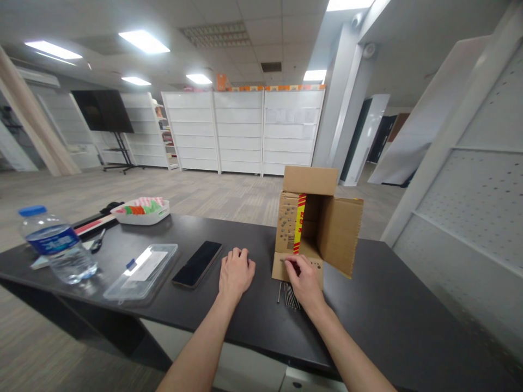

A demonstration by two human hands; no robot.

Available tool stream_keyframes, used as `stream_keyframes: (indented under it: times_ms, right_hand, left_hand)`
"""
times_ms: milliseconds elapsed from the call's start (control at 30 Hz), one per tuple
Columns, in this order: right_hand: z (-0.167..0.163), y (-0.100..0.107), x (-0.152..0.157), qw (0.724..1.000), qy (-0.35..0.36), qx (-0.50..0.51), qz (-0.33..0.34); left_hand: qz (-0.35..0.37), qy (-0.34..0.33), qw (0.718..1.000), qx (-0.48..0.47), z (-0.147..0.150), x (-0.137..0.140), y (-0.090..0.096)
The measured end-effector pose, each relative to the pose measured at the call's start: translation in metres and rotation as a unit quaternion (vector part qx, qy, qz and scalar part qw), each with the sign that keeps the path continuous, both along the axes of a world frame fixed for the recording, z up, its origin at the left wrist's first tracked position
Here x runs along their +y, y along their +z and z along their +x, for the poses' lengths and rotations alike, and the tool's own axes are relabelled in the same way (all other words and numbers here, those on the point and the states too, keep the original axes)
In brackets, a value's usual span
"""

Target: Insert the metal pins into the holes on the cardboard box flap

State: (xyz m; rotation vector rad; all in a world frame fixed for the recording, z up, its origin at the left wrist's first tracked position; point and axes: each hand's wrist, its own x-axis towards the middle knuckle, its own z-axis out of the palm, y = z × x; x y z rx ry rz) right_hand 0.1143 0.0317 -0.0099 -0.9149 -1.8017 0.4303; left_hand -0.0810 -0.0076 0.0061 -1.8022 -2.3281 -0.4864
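Observation:
An upright cardboard box (286,218) stands at the table's far edge, its opening toward me and its flaps folded out. Small holes dot its left panel and its lower front flap. My right hand (304,277) is at that lower flap, thumb and fingertips pinched on what looks like a nail, mostly hidden by the fingers. Just below the flap, several long thin nails (291,298) lie side by side on the table. Further left, my left hand (237,272) rests on the tabletop, fingers loosely bent and slightly apart, holding nothing visible.
A black phone (198,264) lies left of my left hand. Beyond it are a clear plastic case (143,272), a water bottle (59,245), scissors (98,242) and a white basket (141,219) of colourful packets. The dark table (388,305) extends right; a perforated panel (478,207) stands beyond.

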Motion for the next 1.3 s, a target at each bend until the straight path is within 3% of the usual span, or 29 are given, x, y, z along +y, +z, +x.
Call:
stream_keyframes:
  times_ms: [167,300,567,1300]
  right_hand:
    - [0.005,-0.003,-0.011,0.999,0.036,-0.029,-0.01]
    - [0.009,0.0,-0.023,0.992,0.066,-0.11,-0.012]
    - [0.008,0.006,-0.035,0.969,0.055,-0.242,0.018]
    - [0.01,0.013,-0.044,0.953,0.088,-0.291,0.007]
  left_hand:
    - [0.005,-0.003,1.0,0.001,0.0,0.0,-0.002]
    - [0.005,0.0,1.0,0.006,-0.001,0.001,-0.002]
    - [-0.003,0.003,1.0,0.003,0.0,0.001,-0.001]
    - [-0.003,0.0,1.0,0.009,0.0,-0.001,0.002]
